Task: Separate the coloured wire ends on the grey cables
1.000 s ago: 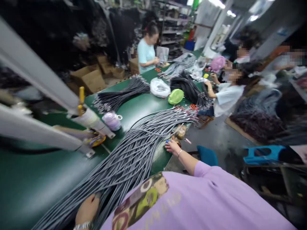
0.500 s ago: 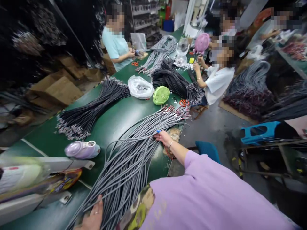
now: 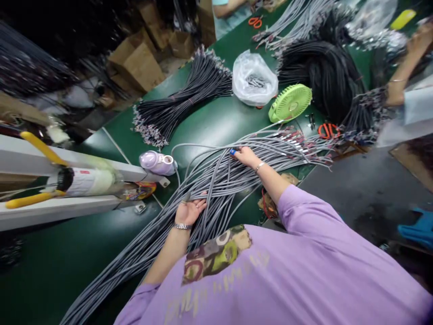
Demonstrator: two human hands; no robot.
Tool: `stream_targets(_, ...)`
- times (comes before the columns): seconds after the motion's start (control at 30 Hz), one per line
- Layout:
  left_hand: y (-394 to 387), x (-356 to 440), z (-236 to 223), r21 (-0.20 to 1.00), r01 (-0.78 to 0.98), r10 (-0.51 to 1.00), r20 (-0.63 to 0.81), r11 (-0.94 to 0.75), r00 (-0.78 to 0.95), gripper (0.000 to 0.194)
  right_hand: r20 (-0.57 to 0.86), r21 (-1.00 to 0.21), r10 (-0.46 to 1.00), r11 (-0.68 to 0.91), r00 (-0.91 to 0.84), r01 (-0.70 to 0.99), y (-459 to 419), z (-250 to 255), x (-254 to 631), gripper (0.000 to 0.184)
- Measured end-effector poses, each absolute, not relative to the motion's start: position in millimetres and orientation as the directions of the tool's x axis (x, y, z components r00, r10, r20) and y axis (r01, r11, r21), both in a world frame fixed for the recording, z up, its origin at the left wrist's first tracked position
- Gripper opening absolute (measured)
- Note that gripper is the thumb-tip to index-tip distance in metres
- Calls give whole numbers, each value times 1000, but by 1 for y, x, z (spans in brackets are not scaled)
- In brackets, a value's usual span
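Note:
A long bundle of grey cables [image 3: 216, 180] lies across the green table, its stripped ends with red and white tips fanned out at the right. My left hand [image 3: 191, 210] is palm up at the near side of the bundle, fingers apart and their tips against the cables. A metal watch band circles that wrist. Farther along, my right hand [image 3: 246, 157] rests over the upper cables with its fingers curled round some of them; a blue wrap covers one fingertip. Cables partly hide the fingertips of both hands.
A lilac bottle [image 3: 157, 162], a green fan [image 3: 291, 103], a plastic bag [image 3: 253, 79] and orange scissors [image 3: 329, 131] stand or lie around the bundle. Black cable bundles [image 3: 186, 95] lie beyond. A white metal frame [image 3: 135, 171] juts in at left. Co-workers' arms [image 3: 406, 67] show at the far edges.
My right hand has moved from the table's edge onto the upper cables. My left hand has come up along the bundle from the lower left and turned palm up. The view has tilted down.

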State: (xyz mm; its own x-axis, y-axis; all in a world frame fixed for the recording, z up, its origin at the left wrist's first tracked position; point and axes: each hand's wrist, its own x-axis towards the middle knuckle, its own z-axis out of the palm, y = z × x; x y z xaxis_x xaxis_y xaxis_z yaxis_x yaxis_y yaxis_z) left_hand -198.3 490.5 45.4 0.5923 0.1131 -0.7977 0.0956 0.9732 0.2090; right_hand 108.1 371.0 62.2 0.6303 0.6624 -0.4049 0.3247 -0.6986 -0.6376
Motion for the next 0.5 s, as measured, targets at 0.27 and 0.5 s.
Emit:
stream_targets(0.27,539,-162,49,391,-97,356,-675,915,647,41,-380,-338,739,-670,556,661,393,54,92,34)
stream_targets(0.5,497,-144,48,503,-15,446,-753,864,483,14,-202,-306,791,-611,577,730,372,65,62,29)
